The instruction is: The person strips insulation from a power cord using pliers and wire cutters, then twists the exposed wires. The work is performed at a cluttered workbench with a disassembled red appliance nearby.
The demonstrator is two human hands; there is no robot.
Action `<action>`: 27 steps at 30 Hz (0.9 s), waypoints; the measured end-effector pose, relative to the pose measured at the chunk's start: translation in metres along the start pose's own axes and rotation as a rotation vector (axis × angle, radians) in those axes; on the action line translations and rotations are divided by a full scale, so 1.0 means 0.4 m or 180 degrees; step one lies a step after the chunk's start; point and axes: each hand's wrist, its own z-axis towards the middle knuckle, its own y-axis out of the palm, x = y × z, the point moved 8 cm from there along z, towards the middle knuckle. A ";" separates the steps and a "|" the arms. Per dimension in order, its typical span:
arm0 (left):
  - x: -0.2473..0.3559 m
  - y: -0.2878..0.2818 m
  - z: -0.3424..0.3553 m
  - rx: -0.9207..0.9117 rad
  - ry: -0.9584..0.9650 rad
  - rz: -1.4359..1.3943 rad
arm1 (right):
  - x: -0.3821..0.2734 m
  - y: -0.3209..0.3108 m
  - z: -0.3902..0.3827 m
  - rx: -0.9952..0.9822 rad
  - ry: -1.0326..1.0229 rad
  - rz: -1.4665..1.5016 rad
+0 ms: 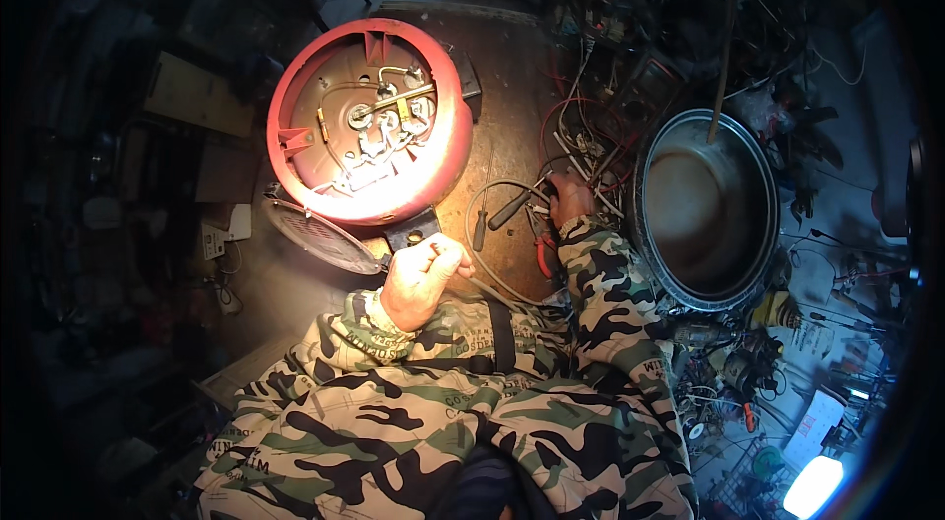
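A round red appliance housing sits brightly lit on the wooden bench, its inner brackets, tubes and fittings exposed. A round perforated metal plate leans below it, beside a dark metal piece. My left hand is closed on a grey cord just below the housing. My right hand is closed among tangled wires and tools right of the housing; what it grips is hidden. Near it lie a dark-handled screwdriver, another dark handle and red-handled pliers.
A large empty metal pot stands at the right. A dense heap of cables and parts fills the back right, and more tools lie below the pot. Boxes are at the left. A bright lamp glows at the lower right.
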 end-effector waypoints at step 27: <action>0.056 0.023 0.072 -0.0525 -0.0183 -0.0584 | -0.512 -0.383 -0.297 0.0935 -0.1036 0.2687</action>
